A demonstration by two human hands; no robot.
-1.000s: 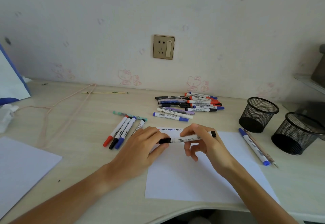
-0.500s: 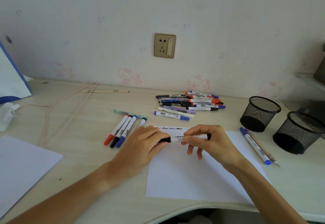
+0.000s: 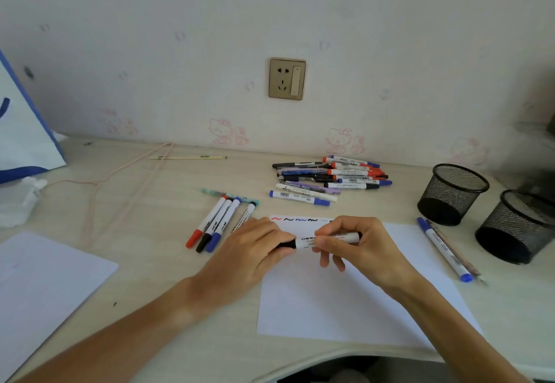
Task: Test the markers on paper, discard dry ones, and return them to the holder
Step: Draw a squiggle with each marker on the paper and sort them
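White plastic, black at the cap end: the marker (image 3: 318, 240) is held level just above the far part of the paper (image 3: 354, 301), between both hands. The left hand (image 3: 255, 250) grasps the black cap end with curled fingers; the right hand (image 3: 357, 241) pinches the barrel with thumb and forefinger, its other fingers loosely curled beneath. Whether the cap is fully seated cannot be told. Judged handling: light, rigid, smooth and somewhat slippery; best held mid-barrel, with the cap pulled or pressed straight along the axis. It is round and would roll if laid on a tilt. The paper is thin, white and flat, and would likely slide or crease under sideways force; short test squiggles (image 3: 295, 219) in red, black and blue run along its far edge. Left of the paper, four slim markers (image 3: 214, 226) lie side by side, touching, with red, black and blue caps toward the viewer, and a teal pen (image 3: 223, 194) lies across their far ends. Beyond the paper, a loose pile (image 3: 333, 178) of white-barrelled markers and pens lies crosswise. To the right, a blue marker (image 3: 441, 247) and a thin pencil-like stick (image 3: 459, 255) lie together, near two black wire-mesh holders (image 3: 453, 193) that appear empty. The surface (image 3: 144, 217) is pale wood-grain laminate. A second sheet (image 3: 45, 280), a pink cord (image 3: 120, 190) and a blue-edged bag (image 3: 21, 130) lie at the left.
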